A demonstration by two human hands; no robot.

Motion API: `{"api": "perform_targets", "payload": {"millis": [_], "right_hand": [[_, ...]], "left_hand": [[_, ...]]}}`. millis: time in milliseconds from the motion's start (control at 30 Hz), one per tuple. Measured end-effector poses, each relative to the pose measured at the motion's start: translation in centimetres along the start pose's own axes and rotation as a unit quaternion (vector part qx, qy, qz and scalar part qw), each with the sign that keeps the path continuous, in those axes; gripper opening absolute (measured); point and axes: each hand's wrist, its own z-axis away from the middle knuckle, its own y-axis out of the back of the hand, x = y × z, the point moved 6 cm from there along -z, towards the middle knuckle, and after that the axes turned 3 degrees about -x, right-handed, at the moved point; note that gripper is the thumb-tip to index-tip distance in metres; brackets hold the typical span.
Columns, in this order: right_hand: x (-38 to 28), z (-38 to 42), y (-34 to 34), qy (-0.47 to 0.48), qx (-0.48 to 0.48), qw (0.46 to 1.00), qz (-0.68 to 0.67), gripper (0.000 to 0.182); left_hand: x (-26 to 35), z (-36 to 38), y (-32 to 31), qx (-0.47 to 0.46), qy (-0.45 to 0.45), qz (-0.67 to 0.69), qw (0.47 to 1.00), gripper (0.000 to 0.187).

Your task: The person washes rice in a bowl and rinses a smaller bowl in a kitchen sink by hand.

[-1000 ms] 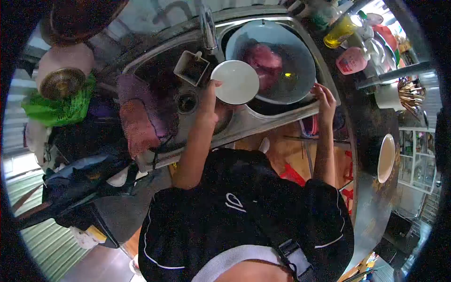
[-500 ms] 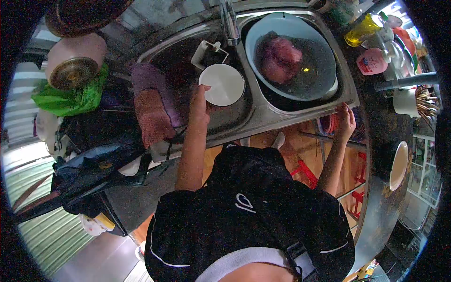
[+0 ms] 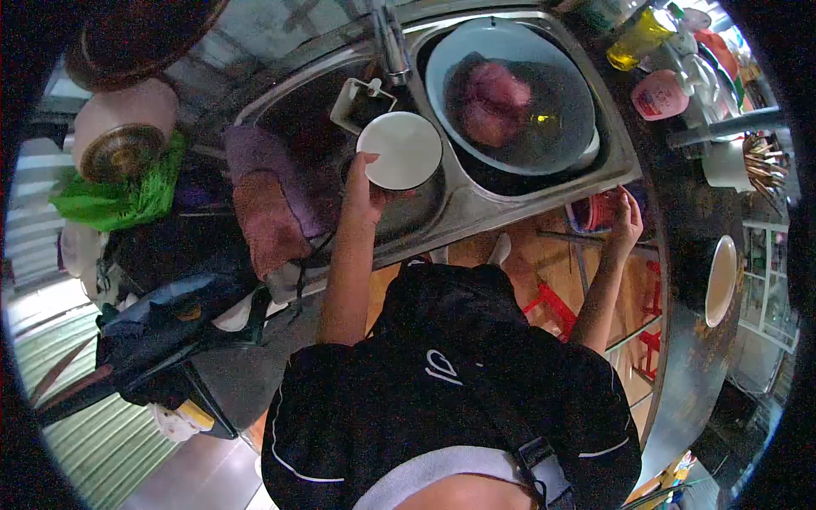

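Observation:
A round white bowl [image 3: 399, 151] is in my left hand [image 3: 364, 191], with the thumb over its rim and the fingers partly hidden underneath. The bowl is over the left sink basin [image 3: 416, 208], close to the divider and below the faucet [image 3: 391, 51]. My right hand [image 3: 627, 219] is at the front right edge of the sink, its fingers loosely bent and nothing visible in them. In the right basin sits a blue-grey tub [image 3: 557, 59] of water with a pinkish-red lump [image 3: 495, 102] in it.
A white caddy [image 3: 361, 104] stands behind the bowl. Purple and brown cloths [image 3: 268, 204] drape over the sink's left side. To the right are a pink bottle [image 3: 661, 95], a yellow bottle [image 3: 633, 42], a holder of utensils [image 3: 727, 166] and a cream oval dish [image 3: 721, 280].
The view has turned slightly, shifting the sink and tub leftward. My left hand has brought the bowl a little nearer the divider, and more of its fingers show beneath. My right hand stays by the edge.

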Motion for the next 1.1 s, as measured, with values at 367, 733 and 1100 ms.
{"api": "perform_targets", "payload": {"millis": [367,733,1100], "right_hand": [[-3.0,2.3,5.9,0.008,0.09,0.995,0.052,0.021],[-9.4,5.0,17.9,0.05,0.17,0.97,0.166,0.017],[-13.0,7.2,37.4,0.12,0.33,0.901,0.257,0.017]], "left_hand": [[0.6,2.3,-8.8,-0.127,-0.009,-0.058,0.99,0.057],[-6.8,6.4,-24.5,-0.215,0.055,-0.127,0.967,0.052],[-21.2,9.6,-42.0,-0.385,0.138,-0.145,0.901,0.057]]}}
